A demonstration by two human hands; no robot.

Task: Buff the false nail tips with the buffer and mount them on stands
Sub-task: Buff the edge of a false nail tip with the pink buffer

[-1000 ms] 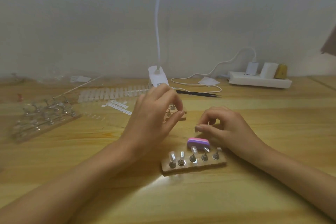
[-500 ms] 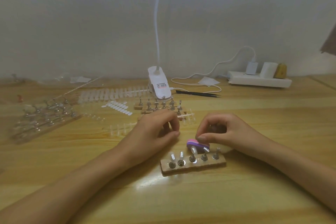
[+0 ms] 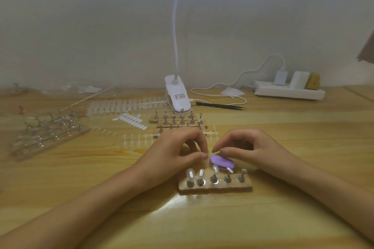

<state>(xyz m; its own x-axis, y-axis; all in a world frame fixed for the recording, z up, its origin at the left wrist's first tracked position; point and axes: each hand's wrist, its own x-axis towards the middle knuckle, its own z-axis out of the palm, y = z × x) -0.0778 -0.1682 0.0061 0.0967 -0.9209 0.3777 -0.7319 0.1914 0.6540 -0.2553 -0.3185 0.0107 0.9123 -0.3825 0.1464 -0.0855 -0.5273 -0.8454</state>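
A: Hands first. L hand (image 3: 174,151)?
B: Centre of frame, fingers curled, thumb and index tip pinched together at its 3 o'clock. Whatever sits in the pinch is too small to make out, so can't tell if it's gripping anything.
A: R hand (image 3: 251,147)?
B: Arched over, fingertips pointing to 9 o'clock, nearly meeting the L fingertips. Thumb tip lies just above the purple buffer (image 3: 222,162). Contact or not, can't tell. Hand half-closed, nothing clearly held.
A: Buffer location?
B: Lying flat on the wooden table (image 3: 283,218), between the hands and the near stand block (image 3: 215,185), just at the block's 12 o'clock.
A: Block contents?
B: Five metal pegs in a row. Three on the left carry clear nail tips (image 3: 190,174); the two on the right look bare, tho blurry.
A: Further out?
B: At 12 o'clock from the hands: two more stand blocks (image 3: 178,121), then a white clip lamp (image 3: 177,95) w/ gooseneck going up. At 10 o'clock: loose white nail tips (image 3: 130,120) and strips of tips. Far 9 o'clock: clear tray of stands (image 3: 48,129). At 1–2 o'clock: black tweezers (image 3: 220,105), power strip (image 3: 289,92) by the wall.
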